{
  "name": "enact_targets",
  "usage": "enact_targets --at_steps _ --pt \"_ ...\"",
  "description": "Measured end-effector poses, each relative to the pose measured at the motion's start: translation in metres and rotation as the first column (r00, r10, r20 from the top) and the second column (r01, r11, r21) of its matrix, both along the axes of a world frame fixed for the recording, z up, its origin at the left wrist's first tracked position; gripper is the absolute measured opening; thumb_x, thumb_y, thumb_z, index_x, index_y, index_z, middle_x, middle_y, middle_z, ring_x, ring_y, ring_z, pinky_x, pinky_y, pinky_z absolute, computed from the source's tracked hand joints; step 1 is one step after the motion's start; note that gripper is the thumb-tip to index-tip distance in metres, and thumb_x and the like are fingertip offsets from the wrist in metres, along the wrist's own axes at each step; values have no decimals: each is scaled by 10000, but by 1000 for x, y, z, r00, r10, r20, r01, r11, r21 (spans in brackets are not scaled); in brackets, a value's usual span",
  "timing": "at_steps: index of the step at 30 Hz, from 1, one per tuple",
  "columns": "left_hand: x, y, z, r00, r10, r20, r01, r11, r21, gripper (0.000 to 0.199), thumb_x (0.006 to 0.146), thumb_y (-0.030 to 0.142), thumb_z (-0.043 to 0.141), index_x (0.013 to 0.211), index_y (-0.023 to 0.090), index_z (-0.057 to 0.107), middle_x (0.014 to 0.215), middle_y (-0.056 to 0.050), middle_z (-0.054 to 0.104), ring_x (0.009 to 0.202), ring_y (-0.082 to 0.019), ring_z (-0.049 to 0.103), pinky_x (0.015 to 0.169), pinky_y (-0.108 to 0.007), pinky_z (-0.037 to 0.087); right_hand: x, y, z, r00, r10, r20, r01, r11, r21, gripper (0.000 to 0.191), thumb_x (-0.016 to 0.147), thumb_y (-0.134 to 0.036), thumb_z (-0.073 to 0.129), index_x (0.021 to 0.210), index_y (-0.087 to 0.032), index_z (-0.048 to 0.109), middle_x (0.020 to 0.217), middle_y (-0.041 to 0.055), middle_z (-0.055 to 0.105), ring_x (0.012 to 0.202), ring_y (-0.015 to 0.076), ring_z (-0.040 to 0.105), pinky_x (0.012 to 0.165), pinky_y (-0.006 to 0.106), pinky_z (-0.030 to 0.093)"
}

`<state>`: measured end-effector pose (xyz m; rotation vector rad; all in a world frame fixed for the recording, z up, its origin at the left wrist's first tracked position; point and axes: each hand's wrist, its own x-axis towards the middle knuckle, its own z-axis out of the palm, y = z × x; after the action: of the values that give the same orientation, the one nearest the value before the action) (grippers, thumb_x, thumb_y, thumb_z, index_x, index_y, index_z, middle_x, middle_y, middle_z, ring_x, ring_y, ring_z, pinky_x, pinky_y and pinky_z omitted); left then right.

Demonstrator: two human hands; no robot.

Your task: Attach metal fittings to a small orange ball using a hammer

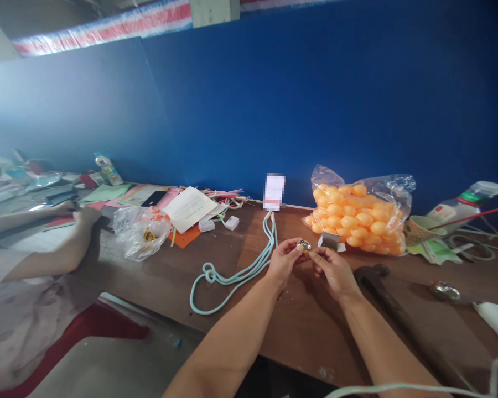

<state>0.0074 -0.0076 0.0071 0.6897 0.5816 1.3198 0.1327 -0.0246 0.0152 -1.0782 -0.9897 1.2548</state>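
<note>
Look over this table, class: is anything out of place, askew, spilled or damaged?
I see no clear spill or damage. On the right, the clear bottle looks oddly tilted instead of upright. In the middle, the pale blue cord sprawls in loose loops, and the white paper sits askew on the pile.
</note>
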Motion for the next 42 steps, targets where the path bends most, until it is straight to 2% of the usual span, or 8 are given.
enact_targets --at_steps 10,20,27,33,42 --pt "0 -2 4 999 22 -29 -22 1000 -4 392 633 307 772 962 134 648 927 -80 669 835 -160 626 849 -370 494 -1 1 -1 1000 -9 -7 9 1000 -24 265 618 -379 791 693 -190 620 526 -28 552 479 96 468 462 229 416" --pt "0 -4 6 996 41 -84 -41 999 1 394 623 307 778 957 138 654 923 -82 673 827 -160 630 850 -369 497 -1 0 1 999 -49 -10 48 995 -88 287 567 -379 817 662 -201 614 534 -19 565 486 120 493 473 265 458" --pt "0 -1 1 1000 -3 3 3 999 -40 374 657 305 760 977 140 655 940 -73 673 806 -139 631 828 -318 494 0 0 3 996 5 -94 -12 997 -74 266 610 -344 806 730 -197 619 573 -35 555 505 87 474 483 216 444" --pt "-2 -2 2 989 -85 120 98 989 -111 322 696 272 739 970 125 655 923 -75 674 755 -113 631 782 -258 490 2 -3 8 980 71 -184 -80 996 -38 249 690 -360 754 791 -199 593 706 -18 589 520 65 446 470 186 433" --pt "-1 -3 4 989 -104 109 117 986 -121 345 682 250 752 977 107 644 902 -78 673 717 -114 634 739 -248 492 -1 -3 9 986 33 -163 -48 995 -87 312 642 -333 793 778 -192 550 608 -43 570 457 53 422 422 175 396"
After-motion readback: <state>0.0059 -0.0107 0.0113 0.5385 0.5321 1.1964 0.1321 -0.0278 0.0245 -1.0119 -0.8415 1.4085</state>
